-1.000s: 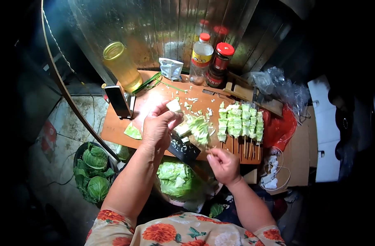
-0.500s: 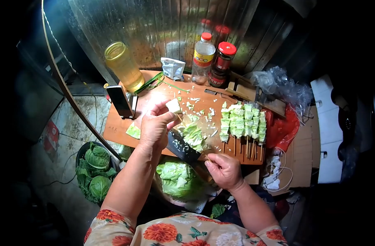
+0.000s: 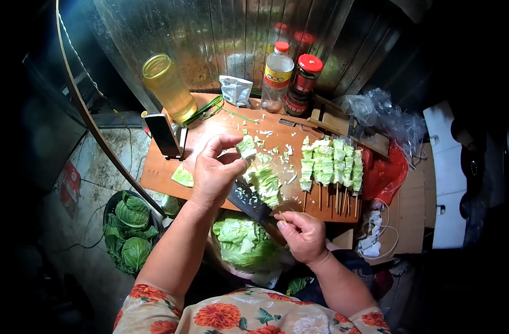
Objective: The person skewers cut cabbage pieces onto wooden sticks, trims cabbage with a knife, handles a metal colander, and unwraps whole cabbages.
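My left hand (image 3: 218, 170) is raised over the middle of the wooden board (image 3: 154, 172), its thumb and fingers closed on a small pale cabbage piece (image 3: 246, 147). My right hand (image 3: 302, 234), at the board's front edge, pinches a thin wooden skewer (image 3: 281, 216) near its lower end. Between the hands, cut cabbage (image 3: 264, 183) lies beside and over the dark blade of a knife (image 3: 249, 201). Several skewers of threaded cabbage (image 3: 332, 164) lie side by side on the right. Below the board is a large cabbage (image 3: 243, 242).
A phone (image 3: 162, 135) on a stand, a jar of yellow liquid (image 3: 170, 89), a clear bottle (image 3: 277, 78) and a red-lidded jar (image 3: 305, 75) stand along the back. Whole cabbages (image 3: 133, 231) fill a container at left. A red bag (image 3: 385, 175) lies at right.
The left-hand fingers have shifted around the cabbage piece, which has moved slightly right and is more tilted. My right hand has moved slightly lower. The view has shifted a little.
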{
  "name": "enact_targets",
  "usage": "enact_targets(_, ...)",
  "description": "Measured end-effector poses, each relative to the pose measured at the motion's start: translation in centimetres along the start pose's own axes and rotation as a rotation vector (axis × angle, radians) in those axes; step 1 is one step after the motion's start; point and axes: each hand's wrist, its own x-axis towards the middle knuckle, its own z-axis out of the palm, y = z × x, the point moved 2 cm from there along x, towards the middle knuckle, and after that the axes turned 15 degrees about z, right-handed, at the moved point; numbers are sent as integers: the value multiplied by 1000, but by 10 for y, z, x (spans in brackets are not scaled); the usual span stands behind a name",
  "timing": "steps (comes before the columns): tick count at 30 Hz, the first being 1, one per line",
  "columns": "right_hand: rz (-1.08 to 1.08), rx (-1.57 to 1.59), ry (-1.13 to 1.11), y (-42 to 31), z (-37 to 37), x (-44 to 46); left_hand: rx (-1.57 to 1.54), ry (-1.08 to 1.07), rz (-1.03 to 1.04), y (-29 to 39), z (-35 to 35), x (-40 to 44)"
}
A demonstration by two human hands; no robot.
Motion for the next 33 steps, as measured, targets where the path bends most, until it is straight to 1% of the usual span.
enact_targets(1,-3,8,17,0,0,-1,1,0,-1,0,-1,1)
enact_targets(3,-1,17,35,0,0,-2,-141,6,-71,0,-3,2)
enact_targets(4,-24,17,47,-1,0,-2,-140,5,-73,-1,-3,2)
enact_targets(6,-45,17,57,-2,-1,-2,-86,-43,-101,-4,-3,1)
enact_targets(8,-41,-8,36,-2,-2,-3,-95,-33,-102,-5,-2,0)
enact_targets(10,-26,8,37,-4,-2,-3,-7,-108,-106,-5,2,-4)
enact_targets(11,-10,24,38,-4,-2,-4,30,-89,-99,-5,5,-6)
enact_targets(14,1,37,45,-3,-1,-4,-4,-109,-63,-1,8,-6)
enact_targets(18,15,40,28,-7,0,-4,19,-120,-66,-3,10,-5)
enact_targets(20,27,55,24,-6,-1,-1,-26,-53,50,-3,12,-5)
enact_targets(21,25,55,24,-7,0,-1,-25,-53,53,-5,13,-5)
enact_targets(23,-6,57,24,-8,1,0,-60,115,112,-8,10,-3)
enact_targets(24,-8,57,20,-8,3,0,-59,118,113,-10,10,-3)
enact_targets(26,-52,-45,34,-8,6,-2,-364,179,-197,-20,15,-5)
enact_targets(27,-52,-45,32,-8,8,-1,-476,206,-332,-16,26,-9)
enact_targets(28,-49,-72,10,-7,9,0,-475,207,-333,-14,28,-11)
enact_targets(30,-43,-99,-10,-6,12,-1,-539,208,-424,-14,33,-15)
enact_targets(31,23,-38,-33,-4,13,-1,-505,259,-418,-14,34,-14)
enact_targets(32,89,22,-57,-2,14,-2,-505,260,-419,-16,33,-13)
enact_targets(33,90,22,-57,-4,15,-3,-494,276,-411,-19,31,-12)
